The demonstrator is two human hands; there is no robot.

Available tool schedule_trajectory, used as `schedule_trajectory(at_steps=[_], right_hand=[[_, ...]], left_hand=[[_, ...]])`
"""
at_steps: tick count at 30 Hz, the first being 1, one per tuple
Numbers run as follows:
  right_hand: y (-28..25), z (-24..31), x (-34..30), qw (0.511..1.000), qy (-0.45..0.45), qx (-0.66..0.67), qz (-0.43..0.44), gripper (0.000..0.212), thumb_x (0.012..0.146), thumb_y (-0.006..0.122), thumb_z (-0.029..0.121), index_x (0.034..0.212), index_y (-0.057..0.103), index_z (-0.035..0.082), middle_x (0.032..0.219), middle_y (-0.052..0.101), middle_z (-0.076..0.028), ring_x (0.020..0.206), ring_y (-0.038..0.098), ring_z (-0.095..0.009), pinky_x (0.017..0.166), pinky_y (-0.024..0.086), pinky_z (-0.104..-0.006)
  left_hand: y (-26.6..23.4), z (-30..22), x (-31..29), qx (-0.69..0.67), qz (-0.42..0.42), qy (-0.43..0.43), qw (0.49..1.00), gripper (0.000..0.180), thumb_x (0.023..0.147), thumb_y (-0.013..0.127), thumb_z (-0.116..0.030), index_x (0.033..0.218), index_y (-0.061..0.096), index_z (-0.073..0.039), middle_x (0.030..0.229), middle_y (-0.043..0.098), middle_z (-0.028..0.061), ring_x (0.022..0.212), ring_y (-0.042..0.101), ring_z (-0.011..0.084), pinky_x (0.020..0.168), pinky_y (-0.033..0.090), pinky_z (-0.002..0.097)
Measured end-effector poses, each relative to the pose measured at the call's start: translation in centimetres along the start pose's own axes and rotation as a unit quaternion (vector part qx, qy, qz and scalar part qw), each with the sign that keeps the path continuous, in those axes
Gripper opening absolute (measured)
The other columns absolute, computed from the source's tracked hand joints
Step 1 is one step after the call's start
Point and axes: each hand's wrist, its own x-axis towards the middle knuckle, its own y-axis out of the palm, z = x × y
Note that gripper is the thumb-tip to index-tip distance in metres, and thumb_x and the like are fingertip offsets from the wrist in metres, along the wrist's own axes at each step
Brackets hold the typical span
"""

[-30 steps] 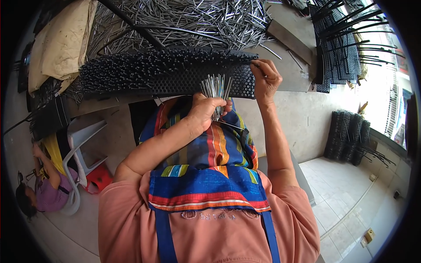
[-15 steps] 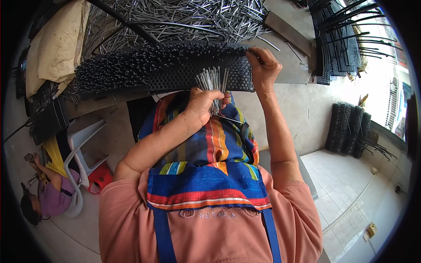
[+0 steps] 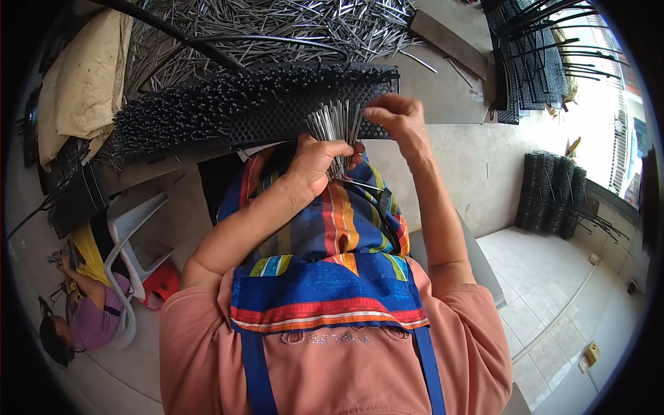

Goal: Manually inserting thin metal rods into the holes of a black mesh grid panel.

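Note:
My left hand [image 3: 319, 162] is closed around a fanned bundle of thin silver metal rods [image 3: 332, 123], held upright over my lap. To its right, my right hand [image 3: 401, 119] has thumb and forefinger drawn together beside the rods' upper ends. Whether a rod is between those fingertips cannot be made out. Just beyond both hands lies a long black perforated panel [image 3: 256, 126]. Many dark rods [image 3: 180, 104] stand in its holes across the left part and along the far edge. Bare holes show at the near middle and right.
A large heap of loose metal rods [image 3: 277, 28] covers the table behind the panel. A flat dark bar [image 3: 449, 43] lies at the far right. Brown paper sacking [image 3: 86, 76] is at the left. Black mesh bundles [image 3: 546, 194] stand on the right. A person [image 3: 90, 311] sits at lower left.
My right hand has left the panel's right end and come left and slightly nearer, beside the rod bundle. My left hand keeps its hold. The view has shifted slightly.

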Motion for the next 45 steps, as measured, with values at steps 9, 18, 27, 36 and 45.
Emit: schedule_trajectory(at_steps=[9, 18, 27, 36, 45], right_hand=[[-1.4, -0.6, -0.5, 0.97, 0.0, 0.235, -0.062, 0.005, 0.085, 0.07, 0.003, 0.082, 0.068, 0.0, 0.065, 0.057, 0.001, 0.052, 0.043, -0.005, 0.048, 0.032, -0.0208], [-2.5, -1.9, 3.8, 0.948, -0.289, -0.013, -0.129, 0.007, 0.083, 0.069, -0.004, 0.089, 0.071, -0.002, 0.082, 0.065, 0.0, 0.064, 0.052, -0.004, 0.056, 0.04, -0.0182], [-2.5, -1.8, 3.8, 0.961, -0.248, 0.026, -0.118, 0.008, 0.083, 0.069, -0.004, 0.09, 0.072, -0.002, 0.082, 0.066, -0.001, 0.065, 0.053, -0.005, 0.057, 0.041, -0.0189], [-0.7, -3.1, 3.5, 0.94, -0.292, -0.119, -0.133, 0.009, 0.076, 0.074, 0.0, 0.085, 0.072, 0.004, 0.077, 0.066, -0.006, 0.064, 0.062, -0.015, 0.06, 0.048, -0.0259], [-1.1, -1.9, 3.3, 0.925, -0.283, -0.192, -0.165, 0.009, 0.077, 0.076, 0.008, 0.085, 0.073, 0.007, 0.073, 0.063, -0.007, 0.06, 0.061, -0.017, 0.055, 0.046, -0.0276]], left_hand=[[0.1, 0.8, -0.3, 0.039, -0.08, -0.008, 0.996, 0.016, 0.079, 0.065, 0.005, 0.095, 0.065, 0.002, 0.085, 0.07, 0.0128, 0.067, 0.07, 0.0231, 0.054, 0.057, 0.0324], [0.4, 0.7, -0.1, 0.046, -0.061, -0.01, 0.997, 0.01, 0.079, 0.066, 0.003, 0.089, 0.066, 0.002, 0.079, 0.07, 0.0135, 0.064, 0.069, 0.0215, 0.052, 0.056, 0.0308], [0.0, 0.7, 0.2, 0.042, -0.072, -0.019, 0.996, 0.006, 0.08, 0.067, 0.001, 0.086, 0.066, 0.002, 0.078, 0.07, 0.0132, 0.063, 0.069, 0.0212, 0.051, 0.056, 0.0308], [-0.1, 0.7, 0.2, 0.024, -0.08, -0.026, 0.996, 0.008, 0.08, 0.067, 0.001, 0.088, 0.066, 0.002, 0.079, 0.07, 0.0135, 0.063, 0.068, 0.0214, 0.052, 0.056, 0.0325], [0.2, 0.6, 0.2, 0.005, -0.049, -0.011, 0.999, 0.01, 0.08, 0.066, 0.004, 0.089, 0.067, 0.004, 0.08, 0.07, 0.0145, 0.065, 0.069, 0.0225, 0.055, 0.056, 0.0319]])
